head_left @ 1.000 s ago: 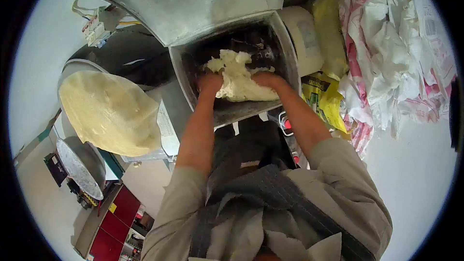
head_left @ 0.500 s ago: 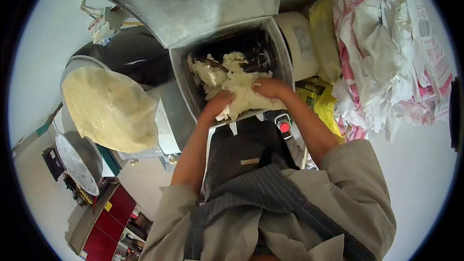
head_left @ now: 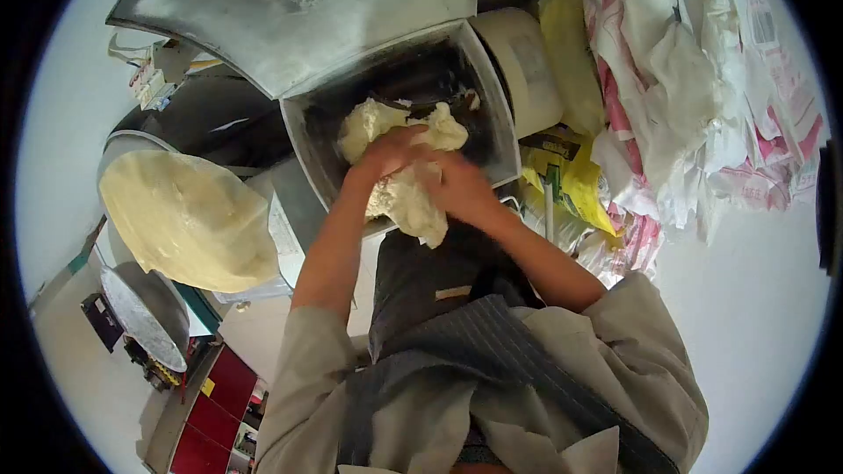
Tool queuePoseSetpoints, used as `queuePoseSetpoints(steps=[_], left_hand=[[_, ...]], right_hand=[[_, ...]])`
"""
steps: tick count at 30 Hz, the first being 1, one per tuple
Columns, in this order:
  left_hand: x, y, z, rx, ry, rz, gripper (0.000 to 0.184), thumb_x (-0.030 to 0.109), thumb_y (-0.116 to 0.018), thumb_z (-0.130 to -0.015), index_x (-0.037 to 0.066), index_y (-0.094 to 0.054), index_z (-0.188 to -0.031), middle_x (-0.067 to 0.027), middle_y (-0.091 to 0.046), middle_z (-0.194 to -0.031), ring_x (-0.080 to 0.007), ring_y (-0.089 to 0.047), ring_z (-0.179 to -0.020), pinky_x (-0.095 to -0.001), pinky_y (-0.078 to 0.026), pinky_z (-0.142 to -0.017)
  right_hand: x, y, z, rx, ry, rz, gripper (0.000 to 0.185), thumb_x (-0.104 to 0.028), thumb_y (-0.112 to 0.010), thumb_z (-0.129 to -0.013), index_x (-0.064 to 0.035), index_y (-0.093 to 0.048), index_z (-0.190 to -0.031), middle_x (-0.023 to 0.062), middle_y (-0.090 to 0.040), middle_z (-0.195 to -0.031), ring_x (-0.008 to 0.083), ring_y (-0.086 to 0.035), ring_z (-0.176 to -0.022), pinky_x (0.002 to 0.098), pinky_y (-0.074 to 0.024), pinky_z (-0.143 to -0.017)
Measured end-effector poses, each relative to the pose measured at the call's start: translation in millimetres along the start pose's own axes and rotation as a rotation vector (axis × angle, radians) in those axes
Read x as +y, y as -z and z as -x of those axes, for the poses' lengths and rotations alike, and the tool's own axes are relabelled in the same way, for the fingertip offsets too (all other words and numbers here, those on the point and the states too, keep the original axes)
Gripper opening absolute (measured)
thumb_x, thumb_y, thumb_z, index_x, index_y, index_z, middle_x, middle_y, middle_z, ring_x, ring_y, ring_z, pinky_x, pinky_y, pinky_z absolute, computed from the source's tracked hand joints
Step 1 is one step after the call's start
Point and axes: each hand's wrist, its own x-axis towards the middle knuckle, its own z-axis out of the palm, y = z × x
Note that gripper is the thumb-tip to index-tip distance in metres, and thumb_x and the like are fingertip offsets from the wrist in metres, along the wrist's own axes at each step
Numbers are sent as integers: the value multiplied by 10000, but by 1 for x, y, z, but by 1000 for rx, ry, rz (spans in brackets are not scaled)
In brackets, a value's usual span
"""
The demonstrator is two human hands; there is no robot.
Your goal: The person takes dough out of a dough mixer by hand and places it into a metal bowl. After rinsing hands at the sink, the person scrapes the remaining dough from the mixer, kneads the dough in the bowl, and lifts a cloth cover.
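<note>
A lump of pale, shaggy dough (head_left: pixel 409 202) is bunched up in a metal box-shaped bin (head_left: pixel 492 96), and its lower end hangs over the bin's near rim. My left hand (head_left: pixel 386 154) presses into the dough from the left with fingers curled over it. From the right, my right hand (head_left: pixel 457 183) grips the same mass, close beside the left one; its fingers are slightly blurred. More dough shows beyond my hands, and a few scraps cling to the dark inside of the bin.
The bin's floury lid (head_left: pixel 307 9) stands raised behind it. To the left is a large bowl-like vessel under a yellowish cover (head_left: pixel 184 219). A cream bucket (head_left: pixel 527 70), yellow bags (head_left: pixel 571 53) and crumpled white and pink sacks (head_left: pixel 659 70) crowd the right.
My hands have come together and drawn the dough into a tighter lump, toward me and over the near rim. The view has shifted slightly.
</note>
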Motion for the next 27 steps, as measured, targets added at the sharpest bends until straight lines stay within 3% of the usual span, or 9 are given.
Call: queuePoseSetpoints(steps=[4, 7, 11, 12, 13, 17, 19, 23, 27], left_hand=[[-11, 3, 20, 163, -80, 12, 594, 391, -628, -832, 145, -469, -1349, -206, -479, -1321, -349, -498, -1183, -378, -399, -989], [-31, 3, 36, 252, -60, 684, 688, 428, -600, -862, 100, -357, -1416, -177, -488, -1305, -314, -513, -1137, -368, -392, -980], [-100, -19, 14, 497, 125, 149, 753, 487, -547, -887, 93, -261, -1462, -146, -477, -1328, -277, -502, -1145, -356, -383, -982], [-84, -28, 31, 451, 149, 465, 763, 509, -522, -893, 100, -239, -1471, -139, -458, -1354, -274, -485, -1176, -357, -377, -993], [-80, -30, 32, 390, 142, 771, 773, 531, -498, -899, 108, -217, -1481, -132, -438, -1380, -271, -468, -1207, -357, -372, -1004], [-33, -15, 53, 347, 202, 864, 573, 447, -419, -963, 86, -356, -1404, -89, -475, -1321, -207, -485, -1161, -328, -378, -991], [-54, -16, 39, 412, 151, 847, 567, 438, -414, -966, 67, -370, -1391, -92, -491, -1304, -203, -483, -1170, -324, -374, -992], [-42, -10, 52, 380, 50, 1046, 621, 468, -441, -942, 67, -340, -1406, -123, -510, -1302, -236, -531, -1145, -351, -442, -948], [12, -2, 99, 353, 39, 1484, 570, 484, -429, -945, 58, -421, -1324, -119, -562, -1225, -234, -593, -1060, -367, -500, -891]], right_hand=[[41, -6, -28, 159, -174, -24, 388, -314, -530, -888, 24, -580, -1073, 271, -548, -1175, 452, -562, -1010, 490, -439, -880], [103, -63, -74, 120, -435, -397, 501, -396, -490, -906, 4, -543, -1204, 244, -518, -1266, 413, -533, -1113, 462, -412, -942], [83, -126, -127, -193, -648, -878, 719, -586, -431, -870, -83, -410, -1383, 146, -446, -1384, 298, -427, -1254, 433, -344, -1018], [76, -139, -123, -383, -681, -1139, 771, -631, -418, -851, -111, -370, -1417, 114, -425, -1404, 265, -393, -1281, 432, -327, -1030], [64, -131, -115, -392, -680, -1137, 771, -631, -418, -851, -111, -370, -1417, 114, -425, -1404, 265, -393, -1281, 432, -327, -1030], [44, -107, -97, -407, -648, -1076, 736, -666, -428, -855, -170, -399, -1398, 82, -445, -1379, 246, -433, -1220, 405, -367, -997], [-3, -78, -86, -263, -582, -1070, 596, -557, -429, -875, -119, -527, -1266, 104, -574, -1213, 237, -545, -1100, 349, -421, -921], [2, -78, -89, -131, -334, -1001, 551, -526, -421, -902, -86, -550, -1207, 98, -604, -1137, 228, -578, -1032, 345, -444, -880], [-26, -29, -81, -99, -92, -379, 577, -548, -404, -908, -79, -551, -1210, 185, -576, -1144, 333, -561, -1075, 407, -431, -900]])
